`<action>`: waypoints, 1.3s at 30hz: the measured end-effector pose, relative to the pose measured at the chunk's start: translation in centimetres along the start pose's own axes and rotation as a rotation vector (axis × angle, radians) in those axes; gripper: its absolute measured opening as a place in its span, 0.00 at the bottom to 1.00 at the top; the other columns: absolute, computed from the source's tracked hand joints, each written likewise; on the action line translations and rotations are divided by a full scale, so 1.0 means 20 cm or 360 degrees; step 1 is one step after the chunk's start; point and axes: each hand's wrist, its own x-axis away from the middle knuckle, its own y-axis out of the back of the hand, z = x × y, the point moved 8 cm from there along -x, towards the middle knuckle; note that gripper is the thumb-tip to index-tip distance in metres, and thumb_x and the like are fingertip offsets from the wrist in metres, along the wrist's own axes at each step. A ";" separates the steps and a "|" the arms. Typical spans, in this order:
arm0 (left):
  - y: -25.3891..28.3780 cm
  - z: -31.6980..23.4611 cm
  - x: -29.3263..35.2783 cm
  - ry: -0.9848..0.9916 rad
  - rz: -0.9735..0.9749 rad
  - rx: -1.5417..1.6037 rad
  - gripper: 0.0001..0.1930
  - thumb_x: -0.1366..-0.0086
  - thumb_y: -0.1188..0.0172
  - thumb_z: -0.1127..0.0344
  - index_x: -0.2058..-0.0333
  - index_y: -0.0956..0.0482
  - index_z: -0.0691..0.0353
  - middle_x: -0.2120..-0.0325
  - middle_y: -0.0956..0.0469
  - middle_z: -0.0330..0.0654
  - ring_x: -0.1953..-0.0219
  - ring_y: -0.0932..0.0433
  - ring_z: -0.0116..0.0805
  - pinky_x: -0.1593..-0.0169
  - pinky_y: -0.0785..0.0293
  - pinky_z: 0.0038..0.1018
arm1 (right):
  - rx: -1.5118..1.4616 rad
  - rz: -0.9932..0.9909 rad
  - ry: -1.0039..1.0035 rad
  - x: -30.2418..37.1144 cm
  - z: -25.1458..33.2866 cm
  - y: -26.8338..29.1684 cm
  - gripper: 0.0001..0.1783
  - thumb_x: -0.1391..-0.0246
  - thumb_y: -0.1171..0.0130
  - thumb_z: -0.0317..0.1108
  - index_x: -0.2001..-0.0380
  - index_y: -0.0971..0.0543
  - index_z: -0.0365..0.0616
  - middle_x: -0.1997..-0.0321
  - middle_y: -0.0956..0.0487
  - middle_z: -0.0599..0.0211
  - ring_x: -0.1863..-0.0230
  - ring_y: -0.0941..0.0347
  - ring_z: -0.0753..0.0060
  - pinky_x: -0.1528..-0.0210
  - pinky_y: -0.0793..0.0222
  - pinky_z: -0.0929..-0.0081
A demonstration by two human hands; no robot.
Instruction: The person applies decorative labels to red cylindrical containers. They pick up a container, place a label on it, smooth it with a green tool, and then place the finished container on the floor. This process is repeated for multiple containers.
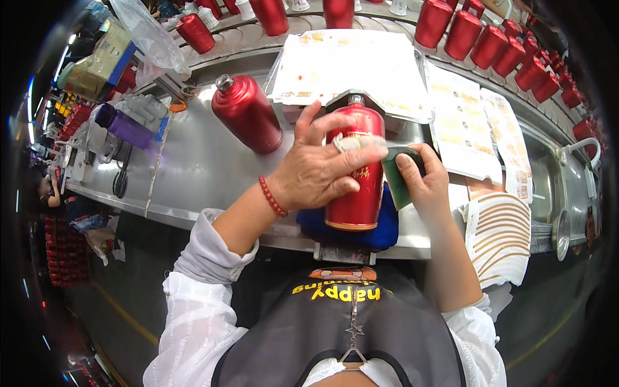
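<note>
A red bottle (353,206) with gold markings rests in front of me over a blue cloth (387,229), its neck end at a dark angular holder (335,102). My left hand (313,158) lies across the bottle with its fingers spread. White wrapping covers one finger, whose tip reaches toward the green piece. Between the thumb and fingers of my right hand (429,180), a flat green scraper (398,180) is held beside the bottle's right side. Whether its edge touches the bottle, I cannot tell. A second red bottle (248,116) stands tilted-looking at the left.
Behind the bottle lies a tray with white printed sheets (348,61); more sheets (461,122) lie to the right. Striped white strips (500,235) overhang the front edge. Red bottles (464,32) line a curved conveyor. A purple bottle (126,126) is left; a sink (541,168) is right.
</note>
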 end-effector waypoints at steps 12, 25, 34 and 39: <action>-0.04 -0.18 0.41 0.0510 -0.0467 0.0323 0.32 0.25 0.58 0.39 0.40 0.22 0.57 0.48 0.18 0.41 0.37 0.36 0.47 0.27 0.63 0.49 | 0.0996 0.0195 0.1059 -0.44 0.57 -0.20 0.10 0.48 0.34 0.37 0.73 0.22 0.43 0.71 0.20 0.59 0.68 0.20 0.52 0.66 0.28 0.61; 0.05 0.05 0.22 0.0396 -0.0458 0.0257 0.29 0.25 0.58 0.43 0.39 0.24 0.58 0.44 0.22 0.41 0.37 0.34 0.46 0.30 0.52 0.49 | 0.0232 0.0500 0.0518 -0.28 0.40 -0.15 0.11 0.53 0.28 0.32 0.65 0.18 0.49 0.70 0.24 0.67 0.65 0.26 0.64 0.57 0.35 0.64; 0.08 -0.06 0.29 0.0138 -0.0085 0.0154 0.24 0.26 0.53 0.42 0.45 0.17 0.46 0.48 0.19 0.32 0.40 0.32 0.37 0.27 0.54 0.46 | 0.0410 0.0877 0.0837 0.02 0.45 -0.17 0.12 0.53 0.28 0.31 0.65 0.20 0.46 0.66 0.21 0.64 0.64 0.25 0.61 0.57 0.33 0.64; 0.09 0.28 0.00 0.0540 -0.0572 0.0576 0.21 0.23 0.52 0.52 0.46 0.19 0.61 0.51 0.19 0.48 0.46 0.23 0.41 0.40 0.29 0.36 | 0.0716 0.0286 0.0601 -0.45 0.36 0.02 0.08 0.36 0.42 0.28 0.56 0.20 0.37 0.64 0.17 0.64 0.67 0.24 0.79 0.66 0.28 0.77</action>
